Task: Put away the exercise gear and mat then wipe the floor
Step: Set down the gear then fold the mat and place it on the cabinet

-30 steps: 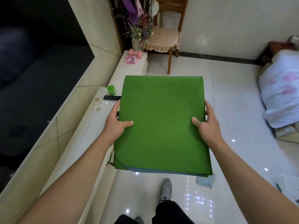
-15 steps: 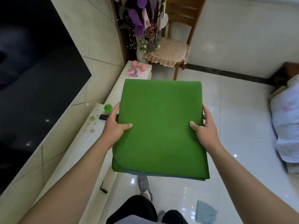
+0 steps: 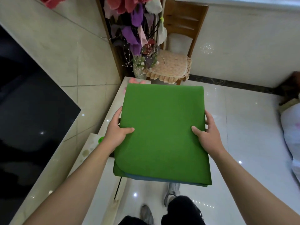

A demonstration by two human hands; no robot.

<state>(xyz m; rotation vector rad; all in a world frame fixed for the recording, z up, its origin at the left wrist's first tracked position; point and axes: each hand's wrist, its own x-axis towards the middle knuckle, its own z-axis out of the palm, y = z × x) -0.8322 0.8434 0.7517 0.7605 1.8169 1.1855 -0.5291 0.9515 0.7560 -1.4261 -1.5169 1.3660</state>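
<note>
**Folded green mat held in both hands over the ledge edge**

The green mat (image 3: 162, 130) is folded into a thick flat rectangle and held up in the air in front of the person, roughly level, with the far fold away from the body. A blue layer (image 3: 146, 178) shows along the near bottom edge, where the corners are rounded.

The left hand (image 3: 116, 132) grips the mat's left edge, thumb lying on top of the green face and fingers curled under. The right hand (image 3: 209, 135) grips the right edge the same way, thumb on top and fingers wrapped round the side. Both forearms are bare.

The mat's left part hangs above a pale stone ledge (image 3: 112, 101) running along the wall; the rest hangs above the glossy white floor (image 3: 243, 127). I cannot tell if it touches the ledge.

- Pink object (image 3: 136, 81) at the ledge's far end, mostly hidden behind the mat's far edge; cannot tell what it is.
- Small bright green thing (image 3: 101, 139) on the ledge just beside the left wrist.
- Thin black cable (image 3: 118, 187) hanging down the ledge front below the mat.

Beyond the ledge is a vase (image 3: 138, 71) with purple and pink flowers, and beside it a wooden chair (image 3: 183, 30) with a frilled cushion. A large black panel (image 3: 32, 114) is on the left wall. Pale bedding (image 3: 290, 127) is at the far right. Grey shoes (image 3: 172, 190) and dark trousers are visible below the mat.
</note>
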